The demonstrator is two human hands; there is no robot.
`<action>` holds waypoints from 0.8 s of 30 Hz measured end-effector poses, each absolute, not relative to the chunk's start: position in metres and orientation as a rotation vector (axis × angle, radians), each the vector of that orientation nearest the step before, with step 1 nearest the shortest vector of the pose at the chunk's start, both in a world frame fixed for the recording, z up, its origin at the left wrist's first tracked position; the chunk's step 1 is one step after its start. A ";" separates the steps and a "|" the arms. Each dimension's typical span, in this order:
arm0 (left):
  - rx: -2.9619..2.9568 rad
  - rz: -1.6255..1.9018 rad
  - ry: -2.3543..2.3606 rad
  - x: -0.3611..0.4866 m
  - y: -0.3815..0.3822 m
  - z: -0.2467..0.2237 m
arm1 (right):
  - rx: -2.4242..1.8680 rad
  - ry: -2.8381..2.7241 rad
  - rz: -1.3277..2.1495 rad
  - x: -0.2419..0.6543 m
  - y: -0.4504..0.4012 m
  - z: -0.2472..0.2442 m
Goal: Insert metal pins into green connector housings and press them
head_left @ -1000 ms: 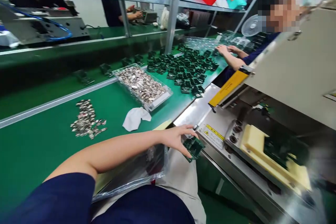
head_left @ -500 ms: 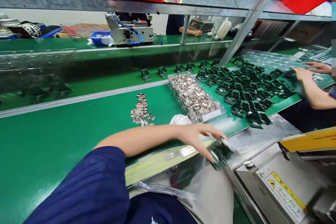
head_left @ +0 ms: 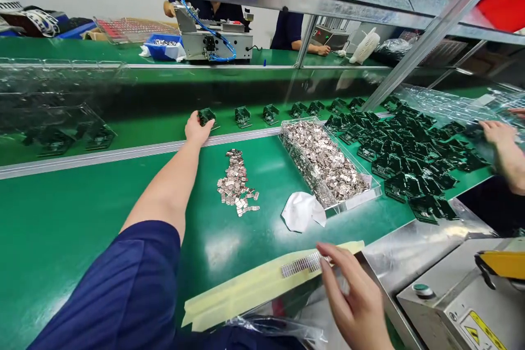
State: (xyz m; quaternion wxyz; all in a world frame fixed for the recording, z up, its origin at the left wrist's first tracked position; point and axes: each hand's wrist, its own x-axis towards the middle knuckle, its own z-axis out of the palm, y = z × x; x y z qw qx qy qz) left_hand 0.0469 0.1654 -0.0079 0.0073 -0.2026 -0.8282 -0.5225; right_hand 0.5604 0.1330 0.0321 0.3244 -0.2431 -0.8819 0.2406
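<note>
My left hand [head_left: 199,127] is stretched to the far strip of the bench, its fingers closed around a green circuit board assembly [head_left: 208,118] standing there. More such boards [head_left: 243,116] stand in a row to its right. Low in the picture, my right hand [head_left: 356,295] has thumb and forefinger slightly apart at the right end of a strip of small metal pieces [head_left: 301,264]. That strip lies on pale yellow tape [head_left: 246,291] along the bench's near edge. A pile of small metal pieces [head_left: 235,180] lies between my hands.
A clear plastic box [head_left: 353,203] of metal pieces stands beside a crumpled white cloth [head_left: 301,212]. Many green boards [head_left: 410,147] are heaped at right, near a co-worker's hand [head_left: 499,134]. A metal machine [head_left: 443,290] is at lower right; a slanted post [head_left: 435,38] crosses above.
My left hand has carried a circuit board from the near right edge to the left end of the far row. My right hand has come into view by the metal strip. The view has shifted.
</note>
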 end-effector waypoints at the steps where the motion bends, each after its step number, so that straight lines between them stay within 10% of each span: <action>1: -0.627 -1.622 -2.573 0.050 0.166 -0.011 | -0.583 -2.341 0.656 0.535 0.141 0.034; 14: -0.310 -1.165 -2.311 0.034 -0.107 -0.026 | -0.526 -2.836 0.622 0.407 0.173 0.008; 24: -0.391 -1.015 -2.420 -0.031 -0.075 -0.006 | -0.543 -2.546 0.803 0.457 0.167 0.010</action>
